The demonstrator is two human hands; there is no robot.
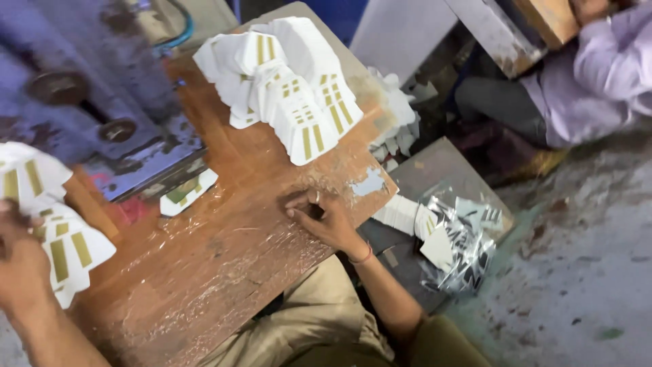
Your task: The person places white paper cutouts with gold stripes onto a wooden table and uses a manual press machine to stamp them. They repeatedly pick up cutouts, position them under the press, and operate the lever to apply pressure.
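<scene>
Wooden bench (pixel 224 272), worn and scratched, tilted across frame, edge over lap. Blue metal press (pixel 88 102) at upper left, standing on the bench's far side; one white card with gold bars (pixel 187 192) lying half under its lower edge. Grey floor (pixel 584 272) at right. Another person in a lilac shirt (pixel 598 75) seated at upper right, hands apart from the work here.

Large fanned pile of cards (pixel 285 88) on the bench's far end, white with gold bars, overlapping and sloping toward the bench edge. White offcuts (pixel 397 122) heaped just beyond that edge. Grey board (pixel 435 170) below the bench at right, carrying a short stack (pixel 404 214) and a crumpled clear wrapper (pixel 462 248) with more cards in it.

Left hand (pixel 20 265) at the frame's left edge, grip closed around a fanned bundle of cards (pixel 51 217), held over the bench's near-left corner. Right hand (pixel 319 214) resting on the bench near its right edge, fingers curled under, knuckles down, ring visible; cannot tell whether anything is pinched beneath. Red thread band on that wrist.
</scene>
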